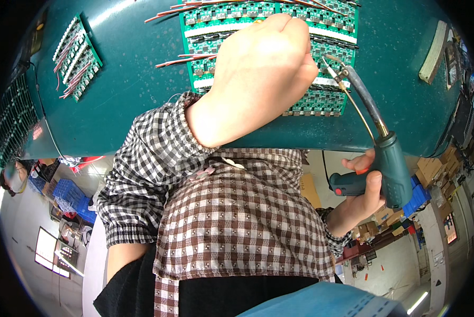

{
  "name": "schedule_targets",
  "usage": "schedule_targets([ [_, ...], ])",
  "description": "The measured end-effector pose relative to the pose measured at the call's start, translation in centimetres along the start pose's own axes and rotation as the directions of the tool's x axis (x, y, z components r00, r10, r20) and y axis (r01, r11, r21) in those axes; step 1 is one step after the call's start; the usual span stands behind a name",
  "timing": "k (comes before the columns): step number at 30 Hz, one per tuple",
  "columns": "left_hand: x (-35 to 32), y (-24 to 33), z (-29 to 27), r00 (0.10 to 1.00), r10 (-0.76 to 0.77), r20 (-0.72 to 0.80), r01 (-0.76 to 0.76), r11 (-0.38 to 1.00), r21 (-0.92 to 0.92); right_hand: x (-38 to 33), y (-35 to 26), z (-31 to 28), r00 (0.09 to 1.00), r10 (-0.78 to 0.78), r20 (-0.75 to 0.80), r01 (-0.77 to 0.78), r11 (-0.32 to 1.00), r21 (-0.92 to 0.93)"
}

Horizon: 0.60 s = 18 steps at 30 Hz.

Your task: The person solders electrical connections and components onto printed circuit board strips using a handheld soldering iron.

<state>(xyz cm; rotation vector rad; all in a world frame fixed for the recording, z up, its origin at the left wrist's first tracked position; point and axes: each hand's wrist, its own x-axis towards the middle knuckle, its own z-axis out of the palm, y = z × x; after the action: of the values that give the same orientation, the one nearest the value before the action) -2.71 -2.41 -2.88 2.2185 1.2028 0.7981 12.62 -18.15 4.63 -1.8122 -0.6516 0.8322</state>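
The boards (321, 104) lie beneath the left hand (263, 79), which is curled in; I can't tell what, if anything, its hidden fingers pinch. The right hand (359, 203) wraps round the iron (395, 169), its metal tip reaching over the boards. The bench (136, 105) is glossy green; past it are blue crates (68, 193) and cartons (430, 169). Thin reddish wires (179, 62) jut from the rectangular boards.

Soldering gun (393, 166) near circuit boards (327, 24)

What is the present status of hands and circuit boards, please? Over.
Left hand over circuit boards, grip hidden. Right hand holds green soldering gun, tip over boards, contact unclear. Left hand blocks some boards.
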Motion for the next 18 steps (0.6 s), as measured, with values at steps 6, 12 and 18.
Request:
schedule_targets([
  [6, 0.0, 0.2, -0.1, 1.000, -0.012, 0.003, 0.012, 1.000, -0.015, 0.6, 0.7, -0.8, 1.000, -0.013, -0.008, 0.013, 0.997, 0.076],
  [12, 0.0, 0.4, -0.3, 1.000, -0.016, 0.007, 0.016, 1.000, -0.014, 3.2, 3.3, -1.4, 0.990, 0.017, 0.137, -0.086, 0.853, 0.514],
  [18, 0.4, 0.8, -1.3, 0.994, -0.039, 0.107, 0.039, 0.999, 0.004, 7.2, 5.8, -0.8, 0.971, -0.099, 0.216, -0.105, 0.637, 0.764],
])
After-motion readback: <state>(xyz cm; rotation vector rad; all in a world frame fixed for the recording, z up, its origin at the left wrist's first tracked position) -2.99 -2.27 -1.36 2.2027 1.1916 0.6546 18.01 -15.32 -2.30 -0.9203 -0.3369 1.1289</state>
